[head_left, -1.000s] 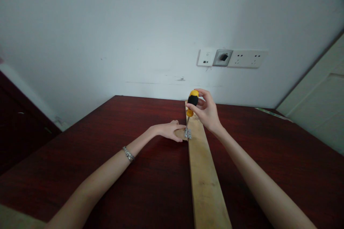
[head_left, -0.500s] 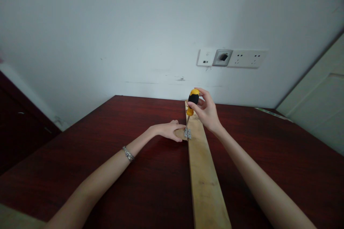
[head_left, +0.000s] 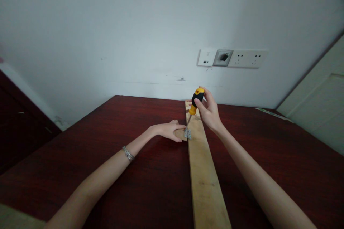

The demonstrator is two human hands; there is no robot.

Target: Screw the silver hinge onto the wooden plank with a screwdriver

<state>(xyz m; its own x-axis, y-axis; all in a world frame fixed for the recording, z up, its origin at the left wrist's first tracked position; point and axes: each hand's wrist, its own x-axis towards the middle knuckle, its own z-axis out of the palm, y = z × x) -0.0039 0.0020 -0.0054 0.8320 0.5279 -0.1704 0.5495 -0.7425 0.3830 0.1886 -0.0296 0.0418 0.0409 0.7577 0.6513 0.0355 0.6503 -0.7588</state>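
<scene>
A long pale wooden plank (head_left: 204,175) lies lengthwise on the dark red table (head_left: 107,157). A small metal hinge (head_left: 187,134) sits at the plank's left edge, bridging to a small wooden block (head_left: 179,134). My left hand (head_left: 168,130) rests on that block, fingers pressed together beside the hinge. My right hand (head_left: 208,109) grips the yellow and black handle of a screwdriver (head_left: 195,101), which leans to the right with its thin shaft pointing down at the hinge.
A white wall rises behind the table with a row of sockets and a switch (head_left: 231,58). A pale door panel (head_left: 319,103) stands at the right. Dark furniture (head_left: 18,121) sits at the left. A bracelet (head_left: 128,154) is on my left wrist.
The screwdriver handle has tilted to the right and my right fingers have shifted round it. My left hand has stayed on the block.
</scene>
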